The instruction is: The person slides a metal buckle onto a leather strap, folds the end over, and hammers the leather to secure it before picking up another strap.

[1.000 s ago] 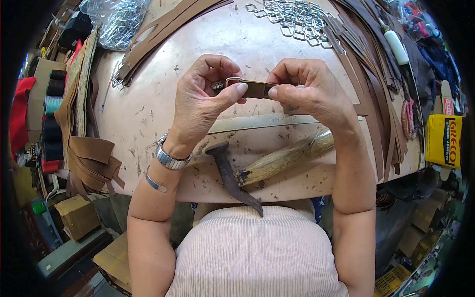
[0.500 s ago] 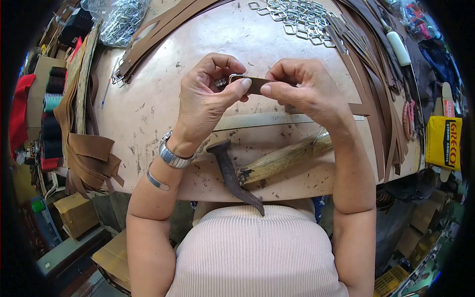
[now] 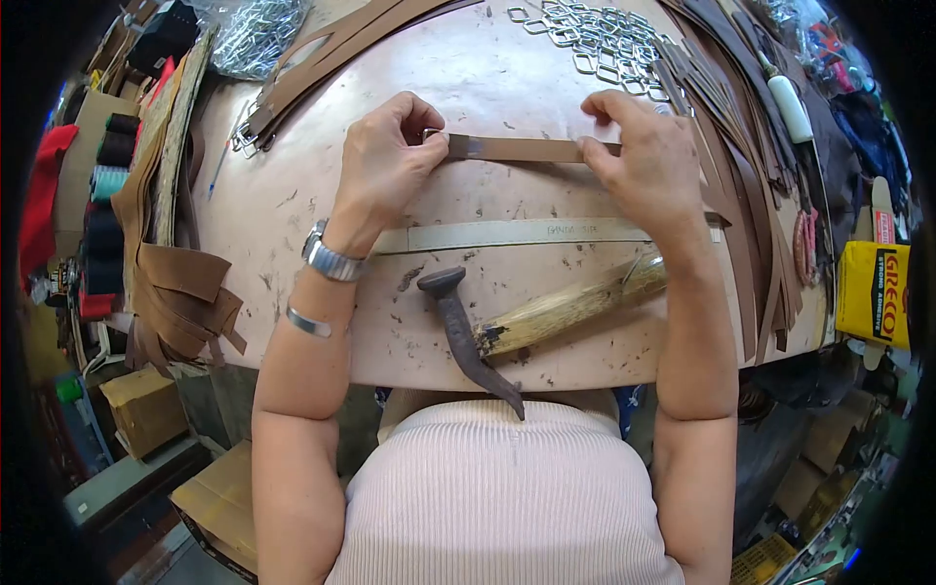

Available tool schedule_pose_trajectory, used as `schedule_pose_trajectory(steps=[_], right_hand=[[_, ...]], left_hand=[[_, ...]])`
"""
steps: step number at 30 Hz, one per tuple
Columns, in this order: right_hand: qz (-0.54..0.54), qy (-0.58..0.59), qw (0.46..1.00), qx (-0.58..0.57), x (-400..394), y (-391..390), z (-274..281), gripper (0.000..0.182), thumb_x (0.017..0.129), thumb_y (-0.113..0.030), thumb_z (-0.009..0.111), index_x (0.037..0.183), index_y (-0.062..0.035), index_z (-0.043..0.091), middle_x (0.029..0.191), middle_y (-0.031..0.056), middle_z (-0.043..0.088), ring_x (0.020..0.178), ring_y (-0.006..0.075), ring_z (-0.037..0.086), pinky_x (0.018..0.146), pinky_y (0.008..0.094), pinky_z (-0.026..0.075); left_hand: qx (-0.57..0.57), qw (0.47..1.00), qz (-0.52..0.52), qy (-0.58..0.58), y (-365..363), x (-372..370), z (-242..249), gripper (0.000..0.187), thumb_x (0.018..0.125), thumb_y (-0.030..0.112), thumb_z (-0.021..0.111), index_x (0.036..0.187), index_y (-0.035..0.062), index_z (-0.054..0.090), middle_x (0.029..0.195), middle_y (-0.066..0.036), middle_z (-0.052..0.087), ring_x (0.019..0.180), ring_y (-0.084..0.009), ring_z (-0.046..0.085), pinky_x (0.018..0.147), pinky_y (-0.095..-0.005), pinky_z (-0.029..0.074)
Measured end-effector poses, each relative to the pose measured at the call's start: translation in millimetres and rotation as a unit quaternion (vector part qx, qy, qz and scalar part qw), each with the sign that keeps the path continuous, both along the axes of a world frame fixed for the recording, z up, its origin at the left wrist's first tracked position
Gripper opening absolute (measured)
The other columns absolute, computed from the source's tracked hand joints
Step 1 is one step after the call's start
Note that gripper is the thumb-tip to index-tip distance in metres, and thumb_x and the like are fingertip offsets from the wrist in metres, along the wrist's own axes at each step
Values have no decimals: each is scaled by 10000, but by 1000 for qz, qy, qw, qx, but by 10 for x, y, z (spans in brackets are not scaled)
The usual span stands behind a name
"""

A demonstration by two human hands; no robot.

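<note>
A brown leather strap point(image 3: 531, 149) is stretched level above the table between my two hands. My left hand point(image 3: 383, 166) pinches its left end, where a small metal buckle point(image 3: 429, 134) partly shows behind the fingers. Close to that end, a shiny patch crosses the strap. My right hand point(image 3: 651, 161) grips the strap farther along between thumb and fingers. Beneath both hands lies a pale marked strip point(image 3: 531, 234). Nearer my body rests a hammer with a dark curved metal head point(image 3: 458, 331) and a worn wooden handle point(image 3: 575, 307).
Metal rectangular rings point(image 3: 595, 44) are spread at the back. Cut brown straps point(image 3: 746, 214) run down the right side, near a white bottle point(image 3: 788, 109) and a yellow adhesive pack point(image 3: 873, 292). Leather pieces point(image 3: 185, 278) hang at the left edge, beside thread spools point(image 3: 105, 185).
My hands have moved apart, the right one sliding right along the strap, so a longer stretch shows. The left hand has shifted slightly left. The hammer lies where it was.
</note>
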State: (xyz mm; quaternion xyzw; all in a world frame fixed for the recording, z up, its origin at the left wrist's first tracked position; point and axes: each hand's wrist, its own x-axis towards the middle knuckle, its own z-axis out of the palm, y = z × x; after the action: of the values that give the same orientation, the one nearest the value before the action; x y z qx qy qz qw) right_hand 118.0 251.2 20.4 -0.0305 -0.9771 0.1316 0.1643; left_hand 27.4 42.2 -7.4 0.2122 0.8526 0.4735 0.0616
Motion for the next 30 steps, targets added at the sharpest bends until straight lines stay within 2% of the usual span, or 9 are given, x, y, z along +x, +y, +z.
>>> schedule_pose_trajectory(steps=[1, 5, 9, 12, 18, 20, 22, 28, 30], right_hand=[[0, 57, 995, 86, -25, -46, -74, 182, 777, -142, 583, 953, -105, 608, 962, 61, 609, 795, 160, 588, 818, 350, 384], [179, 45, 981, 61, -87, -341, -279, 275, 797, -61, 481, 1049, -133, 566, 1002, 39, 564, 845, 177, 560, 779, 352, 404], [207, 13, 977, 56, -146, -436, -290, 291, 793, -102, 440, 1063, -139, 542, 935, 65, 508, 907, 213, 532, 725, 374, 401], [195, 31, 974, 114, -141, -461, -325, 287, 799, -106, 438, 1069, -141, 531, 954, 63, 509, 899, 218, 533, 724, 365, 402], [245, 30, 969, 7, 132, -405, -39, 294, 739, -73, 521, 1031, -99, 524, 964, 82, 508, 925, 223, 525, 771, 378, 401], [279, -164, 946, -4, 468, -367, 206, 324, 685, -95, 590, 1001, -77, 519, 958, 91, 517, 912, 225, 527, 778, 376, 405], [354, -135, 924, -47, 741, -356, 118, 401, 648, -141, 636, 1024, -72, 513, 923, 89, 523, 841, 220, 538, 751, 362, 417], [351, 5, 929, 118, 903, -379, -41, 465, 664, -141, 631, 1107, -94, 497, 918, 83, 518, 761, 203, 542, 619, 313, 445], [298, -40, 953, 32, 851, -342, 108, 398, 737, -86, 582, 1126, -70, 501, 826, 99, 528, 666, 203, 533, 563, 294, 437]], left_hand=[[-28, 1000, 7, 5, 12, 6, 17, 82, 736, 63, 604, 798, 16, 577, 677, -23, 577, 616, -53, 518, 557, -202, 431], [-64, 993, -4, 97, 32, -8, -20, 100, 734, 67, 595, 813, 11, 571, 729, -58, 575, 601, -76, 518, 547, -214, 429], [-91, 981, -9, 172, 0, -28, -60, 132, 719, 83, 602, 828, 16, 572, 804, -68, 560, 573, -122, 514, 552, -248, 438], [-113, 978, -17, 177, -5, -47, -49, 123, 725, 94, 599, 830, 33, 580, 832, -59, 553, 574, -137, 509, 568, -263, 441], [-124, 978, -37, 166, -9, -46, -59, 104, 737, 104, 596, 829, 55, 590, 835, -58, 561, 618, -145, 516, 598, -269, 441], [-115, 974, -34, 191, -12, -33, -73, 110, 737, 107, 600, 833, 55, 591, 824, -56, 562, 626, -147, 516, 602, -274, 441], [-105, 976, -34, 187, -11, -59, -90, 112, 731, 97, 606, 829, 46, 590, 797, -61, 568, 630, -151, 519, 605, -277, 440], [-30, 991, -31, 126, -56, -97, -76, 104, 720, 63, 614, 804, 7, 590, 726, -92, 579, 636, -164, 529, 607, -276, 440], [-17, 993, -27, 116, -65, -97, -92, 100, 724, 60, 611, 801, -2, 590, 719, -99, 581, 632, -168, 532, 605, -276, 441]])
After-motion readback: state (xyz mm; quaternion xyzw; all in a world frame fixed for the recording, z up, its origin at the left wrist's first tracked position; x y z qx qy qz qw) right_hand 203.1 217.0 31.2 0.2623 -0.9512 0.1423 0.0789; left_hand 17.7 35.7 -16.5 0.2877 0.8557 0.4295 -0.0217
